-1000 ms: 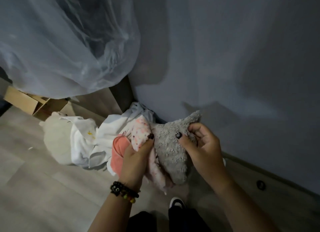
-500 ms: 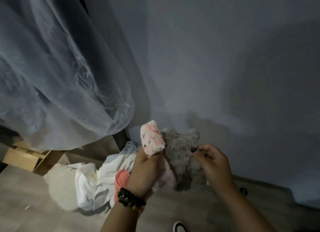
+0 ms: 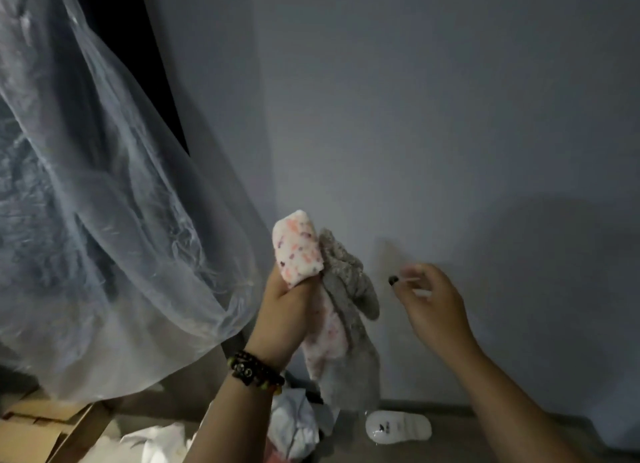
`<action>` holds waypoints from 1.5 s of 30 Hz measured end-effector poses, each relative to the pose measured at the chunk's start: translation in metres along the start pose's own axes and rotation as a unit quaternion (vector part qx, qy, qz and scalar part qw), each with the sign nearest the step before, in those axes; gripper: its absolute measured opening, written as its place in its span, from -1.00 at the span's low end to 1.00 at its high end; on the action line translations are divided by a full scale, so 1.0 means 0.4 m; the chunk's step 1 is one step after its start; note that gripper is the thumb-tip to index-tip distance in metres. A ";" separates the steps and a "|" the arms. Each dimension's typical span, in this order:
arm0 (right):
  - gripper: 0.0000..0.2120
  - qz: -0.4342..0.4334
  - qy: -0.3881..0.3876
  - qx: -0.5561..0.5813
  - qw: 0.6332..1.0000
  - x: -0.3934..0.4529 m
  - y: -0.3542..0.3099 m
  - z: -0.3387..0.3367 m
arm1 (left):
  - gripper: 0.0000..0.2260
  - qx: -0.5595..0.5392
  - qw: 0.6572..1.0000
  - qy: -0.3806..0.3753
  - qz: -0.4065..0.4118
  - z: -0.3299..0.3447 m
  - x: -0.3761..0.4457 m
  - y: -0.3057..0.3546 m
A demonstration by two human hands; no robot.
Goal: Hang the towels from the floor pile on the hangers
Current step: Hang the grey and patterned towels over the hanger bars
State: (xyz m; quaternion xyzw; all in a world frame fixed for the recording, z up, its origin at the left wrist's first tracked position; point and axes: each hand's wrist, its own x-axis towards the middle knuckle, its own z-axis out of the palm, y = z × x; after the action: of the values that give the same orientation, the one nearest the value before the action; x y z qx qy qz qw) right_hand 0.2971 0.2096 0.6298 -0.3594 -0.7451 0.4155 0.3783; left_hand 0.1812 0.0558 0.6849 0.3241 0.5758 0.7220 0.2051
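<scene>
- At nine o'clock from my hands a big sheet of clear plastic (image 3: 104, 220) billows down and fills the left side; something dark stands behind its top edge, and I cannot tell what the plastic covers.
- Under the plastic, at seven o'clock, pale wooden pieces (image 3: 41, 428) lie on the floor, cut off by the frame's edge.
- My left hand (image 3: 287, 306) is at the centre, fingers curled tight around two towels bunched together; a dark beaded bracelet (image 3: 254, 369) sits on that wrist.
- The spotted towel (image 3: 298, 251), white with pink and dark flecks, sticks up out of my fist toward twelve o'clock, and more of it hangs below my palm.
- The grey towel (image 3: 349, 358) lies touching it on the right, its fuzzy top folded over and its long end hanging toward six o'clock, hiding the foot of the wall (image 3: 450, 116) behind.
- The floor pile (image 3: 294, 428) of white cloth is at six o'clock, mostly blocked by my left forearm; a bit of pink shows at the very bottom edge.
- A white slipper-like thing (image 3: 398, 429) lies on the floor at five o'clock from the towels; its dark marking is too small to read.
- My right hand (image 3: 433, 303) is at three o'clock, apart from the towels, fingers loosely bent and holding nothing; motion blur smears the fingertips.
</scene>
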 end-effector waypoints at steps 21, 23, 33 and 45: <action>-0.95 -0.127 0.051 0.022 0.990 -0.076 0.052 -0.716 | -0.63 0.068 0.954 -0.281 0.084 0.741 -0.183 -0.084; -0.88 -0.111 0.059 0.030 0.992 -0.076 0.085 -0.820 | -0.72 0.083 0.952 -0.284 0.075 0.837 -0.214 -0.089; -0.82 -0.079 0.248 0.079 0.962 -0.022 0.190 -1.155 | -0.76 0.213 0.931 -0.295 0.041 1.086 -0.272 -0.156; -0.85 -0.041 0.275 0.057 0.959 0.190 0.282 -1.279 | -0.75 0.133 0.971 -0.198 -0.003 1.246 -0.091 -0.230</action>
State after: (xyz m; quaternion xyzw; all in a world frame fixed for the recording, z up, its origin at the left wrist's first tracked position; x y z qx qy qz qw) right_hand 0.7286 0.4964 0.7378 -0.4070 -0.6012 0.3262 0.6054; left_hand 0.5509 0.4027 0.6510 0.4834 0.6152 0.5598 0.2729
